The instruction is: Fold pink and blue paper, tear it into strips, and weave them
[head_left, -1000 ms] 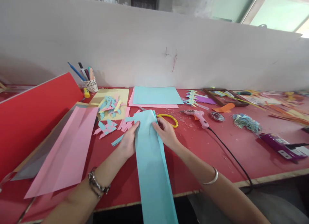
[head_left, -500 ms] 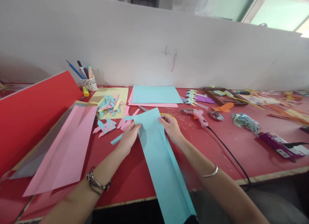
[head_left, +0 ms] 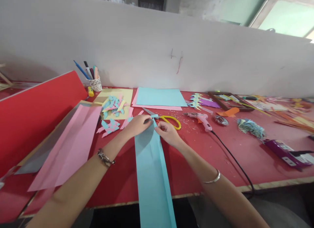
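Observation:
A long light-blue paper sheet [head_left: 150,175], creased lengthwise near its right side, runs from the table over its front edge towards me. My left hand [head_left: 138,126] is closed at the sheet's far end, with a short light-blue paper strip [head_left: 154,116] poking out past its fingertips. On the far right corner of the sheet, my right hand [head_left: 168,133] pinches the paper between thumb and fingers. Just beyond my hands lie scissors [head_left: 175,118] with yellow handles, their blades pointing left. Fingers partly hide the sheet's far edge.
Cut paper pieces [head_left: 114,107] lie on a yellow sheet [head_left: 125,93]. Blue and pink sheets [head_left: 160,97] are stacked behind. A pink glue gun [head_left: 200,119] with a black cord is at right. Folded pink paper [head_left: 71,149] lies left, near a pen cup [head_left: 95,84].
My left hand has moved right and over the sheet's far end, bringing the short strip along. The sheet has swung more upright in view, and the scissors' yellow handles are now uncovered.

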Available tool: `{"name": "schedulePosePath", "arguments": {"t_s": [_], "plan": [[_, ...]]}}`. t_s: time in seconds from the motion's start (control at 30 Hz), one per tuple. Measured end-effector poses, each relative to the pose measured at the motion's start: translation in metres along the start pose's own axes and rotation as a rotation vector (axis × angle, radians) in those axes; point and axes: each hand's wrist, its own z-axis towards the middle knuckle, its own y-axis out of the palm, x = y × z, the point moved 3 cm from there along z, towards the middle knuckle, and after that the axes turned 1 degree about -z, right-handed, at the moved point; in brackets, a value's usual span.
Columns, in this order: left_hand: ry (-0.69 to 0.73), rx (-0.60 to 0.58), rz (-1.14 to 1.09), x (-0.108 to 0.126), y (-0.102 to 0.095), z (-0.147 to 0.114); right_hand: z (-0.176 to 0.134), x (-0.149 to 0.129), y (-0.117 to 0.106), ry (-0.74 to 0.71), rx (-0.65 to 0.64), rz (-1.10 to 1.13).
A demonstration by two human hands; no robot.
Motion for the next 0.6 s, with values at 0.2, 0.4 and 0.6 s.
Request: {"name": "schedulePosePath", "arguments": {"t_s": [0.2,0.4,0.6], "plan": [[0.034,-0.027,-0.158,-0.003,0.015,-0.003,0.006,0.004,-0.001,0.061,-0.007,0.008],[0.035,-0.008,-0.204,0.002,0.023,-0.008,0.01,0.003,-0.001,0.077,0.072,-0.031],[-0.03,0.031,-0.173,0.005,0.024,-0.012,0.012,0.003,-0.003,0.13,0.101,-0.008]]}}
